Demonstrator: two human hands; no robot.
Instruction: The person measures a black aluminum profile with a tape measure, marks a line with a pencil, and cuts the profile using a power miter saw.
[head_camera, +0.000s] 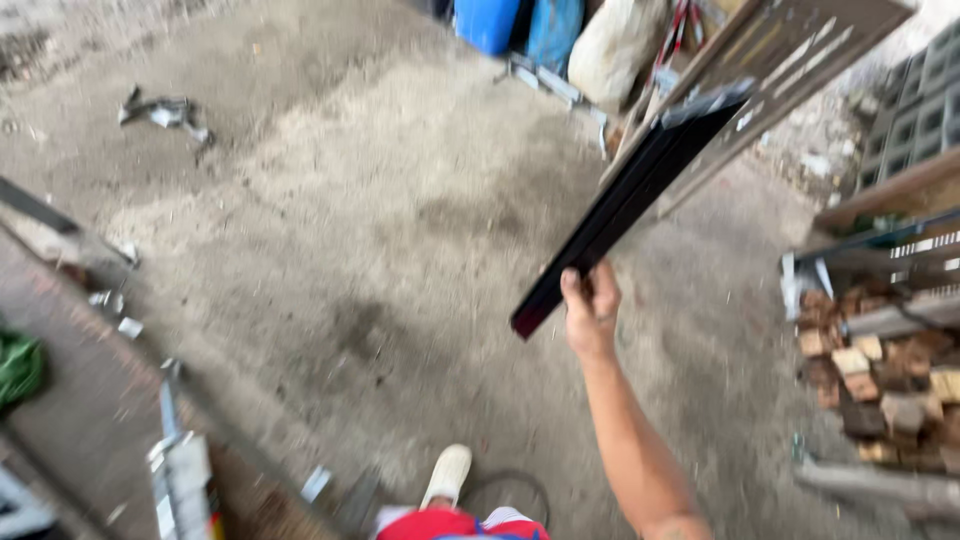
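Observation:
My right hand (590, 308) is raised in front of me and shut on a long black metal bar (630, 200). I grip it near its lower end; the bar slants up and to the right, its far end in front of brown boards. My arm stretches up from the bottom of the view. My left hand is out of view. A white shoe (447, 474) and red clothing show at the bottom edge.
Bare dirty concrete floor (350, 200) with metal scraps (165, 113) at the upper left. Blue barrels (490, 22) and a white sack (615, 45) stand at the back. Wood offcuts (880, 385) are piled at the right. Metal pieces (180, 470) lie at the lower left.

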